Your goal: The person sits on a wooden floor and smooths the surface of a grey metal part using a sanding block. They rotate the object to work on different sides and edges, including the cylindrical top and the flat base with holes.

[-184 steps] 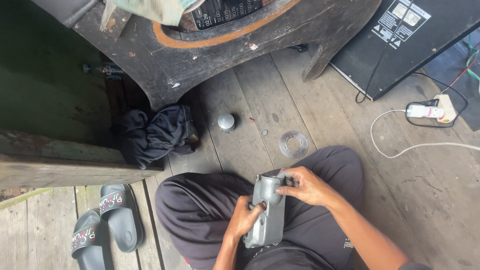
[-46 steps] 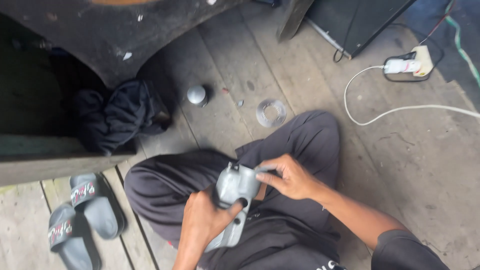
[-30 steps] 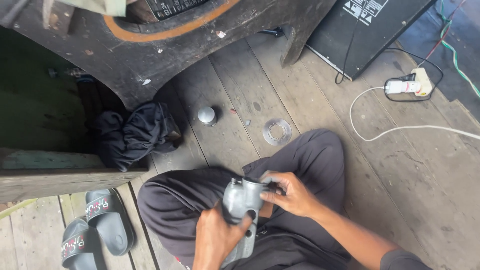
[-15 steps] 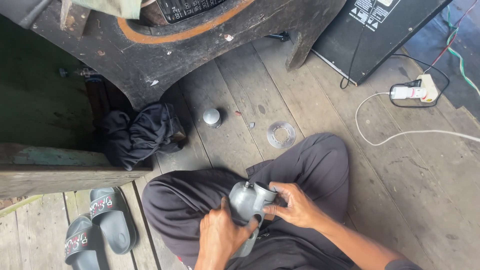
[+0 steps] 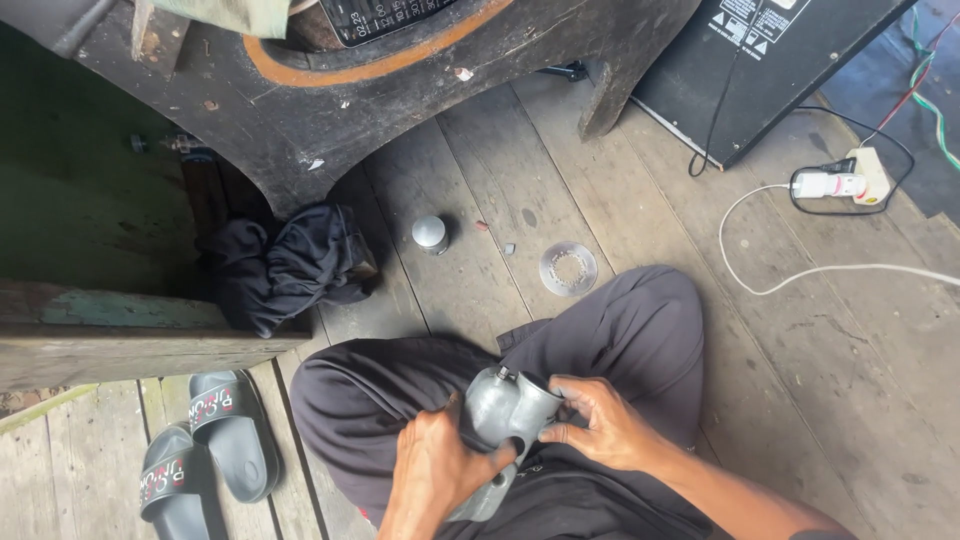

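I sit cross-legged on a plank floor and hold a grey metal tool housing (image 5: 497,412) over my lap. My left hand (image 5: 430,472) wraps around its body from below. At the open round end, my right hand (image 5: 603,424) grips the housing, fingers on the rim. On the planks in front of my knees lie a small silver cap (image 5: 430,234) and a clear toothed disc (image 5: 568,268). Both lie apart from my hands.
A dark crumpled cloth (image 5: 285,262) lies to the left under a black wooden bench (image 5: 400,100). Grey slippers (image 5: 205,455) sit at the lower left. At the upper right are a black box (image 5: 770,60), a white power strip (image 5: 840,183) and a white cable (image 5: 820,270).
Both hands have stayed on the grey housing and turned it in my lap, its round opening now facing up and right. The camera view has shifted about.
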